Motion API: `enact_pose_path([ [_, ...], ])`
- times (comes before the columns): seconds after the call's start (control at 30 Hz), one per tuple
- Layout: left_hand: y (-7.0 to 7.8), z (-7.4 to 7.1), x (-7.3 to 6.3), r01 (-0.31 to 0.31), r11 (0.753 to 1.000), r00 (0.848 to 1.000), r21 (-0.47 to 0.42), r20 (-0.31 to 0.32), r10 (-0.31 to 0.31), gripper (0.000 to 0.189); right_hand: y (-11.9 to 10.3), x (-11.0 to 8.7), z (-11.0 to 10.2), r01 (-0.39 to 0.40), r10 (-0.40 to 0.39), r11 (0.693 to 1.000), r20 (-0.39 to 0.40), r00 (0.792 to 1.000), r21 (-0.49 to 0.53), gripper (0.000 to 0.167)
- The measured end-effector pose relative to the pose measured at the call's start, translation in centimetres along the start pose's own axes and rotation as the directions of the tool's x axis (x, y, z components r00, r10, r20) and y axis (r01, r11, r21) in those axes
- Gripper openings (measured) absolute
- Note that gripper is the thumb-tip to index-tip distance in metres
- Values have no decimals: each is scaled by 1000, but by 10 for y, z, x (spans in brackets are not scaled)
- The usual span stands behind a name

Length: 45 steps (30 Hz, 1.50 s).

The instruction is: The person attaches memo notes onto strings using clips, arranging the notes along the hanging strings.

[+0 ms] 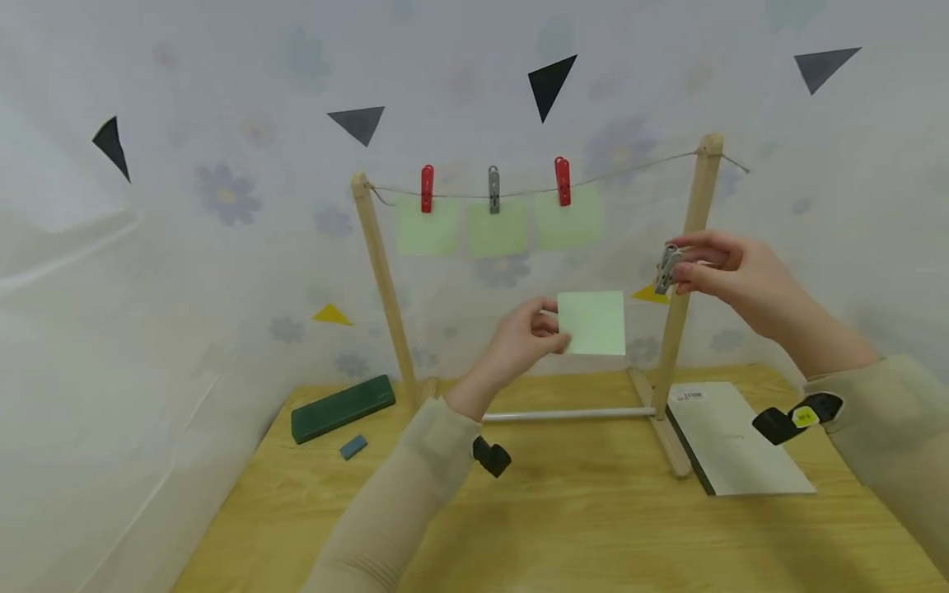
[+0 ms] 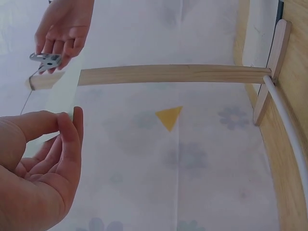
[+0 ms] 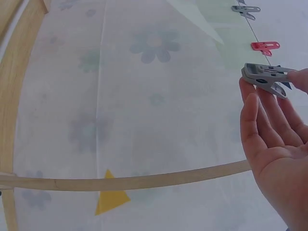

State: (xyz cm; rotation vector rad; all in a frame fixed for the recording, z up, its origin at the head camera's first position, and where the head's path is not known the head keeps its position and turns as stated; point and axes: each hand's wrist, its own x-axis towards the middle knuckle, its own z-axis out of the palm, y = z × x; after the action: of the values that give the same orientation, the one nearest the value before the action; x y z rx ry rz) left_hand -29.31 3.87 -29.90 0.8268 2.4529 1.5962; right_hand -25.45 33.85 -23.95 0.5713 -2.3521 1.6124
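My left hand (image 1: 522, 336) pinches a pale green square paper (image 1: 593, 323) by its left edge, below the string (image 1: 630, 171). In the left wrist view the paper (image 2: 65, 94) appears almost edge-on. Beside the right post, my right hand (image 1: 741, 276) holds a grey clothespin (image 1: 667, 268) between thumb and fingers; the right wrist view shows this clothespin (image 3: 264, 77) up close. Three similar green papers hang from the string, held by a red clothespin (image 1: 427, 189), a grey clothespin (image 1: 494, 189) and another red clothespin (image 1: 563, 181).
The string runs between a left wooden post (image 1: 385, 288) and a right wooden post (image 1: 685, 288), joined low down by a white rod (image 1: 571, 415). On the wooden table (image 1: 563, 527) lie a green case (image 1: 343, 408), a small blue block (image 1: 353, 447) and a white notebook (image 1: 741, 445).
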Motion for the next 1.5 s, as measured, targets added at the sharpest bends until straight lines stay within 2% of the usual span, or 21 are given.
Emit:
enact_pose_path([
  [0.1,7,1,2,6,1000,1000,7,-19,-6,38,-7,6,0,-1,0,996,-14,1000,-90,35],
  [0.17,12,1,5,2,1000,999,6,-32,-2,37,-12,10,-2,5,-7,995,-26,1000,-102,35],
  [0.33,25,4,16,-12,1000,998,-20,-70,11,35,-27,21,-11,55,-56,998,-34,998,-43,34],
  [0.53,37,9,30,-52,993,989,-105,-142,36,16,-45,33,-19,89,-87,994,-35,996,58,31],
  [0.77,50,10,42,-72,984,982,-162,-185,41,7,-63,49,-23,54,-53,998,-59,997,17,33],
  [1.03,69,12,56,-8,997,971,-77,-238,-10,20,-79,68,-18,32,-22,995,-108,994,94,39],
  [1.23,81,12,63,18,999,963,-49,-267,-31,22,-90,80,-14,22,-9,995,-138,990,93,50],
  [1.37,85,11,69,28,999,959,-18,-281,-32,25,-94,87,-11,7,8,996,-166,986,88,50],
  [1.5,88,15,75,34,999,954,-34,-298,-42,24,-95,91,-7,10,7,995,-180,984,96,43],
])
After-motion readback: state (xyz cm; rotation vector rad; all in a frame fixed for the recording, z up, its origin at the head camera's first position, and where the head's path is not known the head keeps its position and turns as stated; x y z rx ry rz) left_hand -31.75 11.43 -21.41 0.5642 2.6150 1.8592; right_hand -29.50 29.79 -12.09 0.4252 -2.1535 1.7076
